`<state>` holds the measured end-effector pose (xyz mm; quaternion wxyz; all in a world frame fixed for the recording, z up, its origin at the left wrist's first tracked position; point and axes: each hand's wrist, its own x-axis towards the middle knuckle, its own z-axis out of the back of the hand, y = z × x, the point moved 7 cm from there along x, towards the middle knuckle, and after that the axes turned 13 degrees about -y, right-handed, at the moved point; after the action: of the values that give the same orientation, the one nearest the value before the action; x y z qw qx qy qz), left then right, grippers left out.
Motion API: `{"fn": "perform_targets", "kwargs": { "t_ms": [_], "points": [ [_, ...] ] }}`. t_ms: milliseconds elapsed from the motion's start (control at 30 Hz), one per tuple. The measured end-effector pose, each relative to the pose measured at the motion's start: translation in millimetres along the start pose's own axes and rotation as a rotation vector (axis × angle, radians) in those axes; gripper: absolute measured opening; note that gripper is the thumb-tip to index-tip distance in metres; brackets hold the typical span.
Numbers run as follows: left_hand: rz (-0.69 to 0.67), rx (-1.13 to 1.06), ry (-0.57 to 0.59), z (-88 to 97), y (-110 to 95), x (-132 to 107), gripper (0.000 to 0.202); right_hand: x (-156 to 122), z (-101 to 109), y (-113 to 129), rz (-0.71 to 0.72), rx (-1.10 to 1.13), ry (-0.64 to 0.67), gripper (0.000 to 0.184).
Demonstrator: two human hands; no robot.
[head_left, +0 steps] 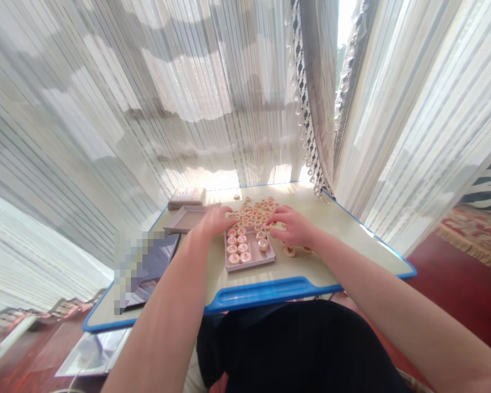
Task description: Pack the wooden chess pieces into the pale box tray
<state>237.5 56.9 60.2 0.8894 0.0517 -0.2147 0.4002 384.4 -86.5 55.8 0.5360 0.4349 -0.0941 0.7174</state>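
A shallow tray (250, 267) holds round wooden Chinese chess pieces (243, 248). Red-marked ones stand in two columns on its left, and a few dark-marked ones (263, 244) line its right side. Just beyond the tray, loose chess pieces (251, 214) lie in a scattered heap. My left hand (221, 220) is at the heap's left edge by the tray's far left corner, fingers stretched out. At the tray's far right corner is my right hand (290, 225), its fingers curved and apart beside the pieces. I see nothing held in either hand.
A second shallow tray (187, 219) lies left of the heap, with a stacked box (186, 197) behind it. A dark flat object (157, 267), partly blurred out, rests at the left. Another chess piece (289, 251) sits near my right wrist. Blue edging (265, 292) rims the table; curtains hang behind.
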Motion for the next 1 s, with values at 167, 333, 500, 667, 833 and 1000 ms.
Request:
{"fn": "perform_targets", "kwargs": {
  "t_ms": [167,333,500,667,833,1000],
  "points": [
    [0.004,-0.075,-0.042,3.1,2,4,0.03,1,1,0,0.001,-0.012,-0.005,0.016],
    [0.139,-0.147,0.026,3.2,15,2,0.029,1,1,0,-0.002,-0.015,-0.008,0.015],
    [0.154,-0.17,0.026,0.0,17,0,0.027,1,0,-1,0.01,-0.022,-0.001,0.015],
    [0.218,-0.312,0.092,-1.1,15,-3,0.024,1,1,-2,0.025,-0.011,-0.008,0.014],
    [0.243,-0.38,0.15,2.9,12,-5,0.02,1,4,0,0.017,-0.012,-0.021,0.014],
    [0.224,-0.398,0.176,4.2,12,-6,0.017,1,5,0,0.012,-0.022,-0.03,0.014]
  ]
}}
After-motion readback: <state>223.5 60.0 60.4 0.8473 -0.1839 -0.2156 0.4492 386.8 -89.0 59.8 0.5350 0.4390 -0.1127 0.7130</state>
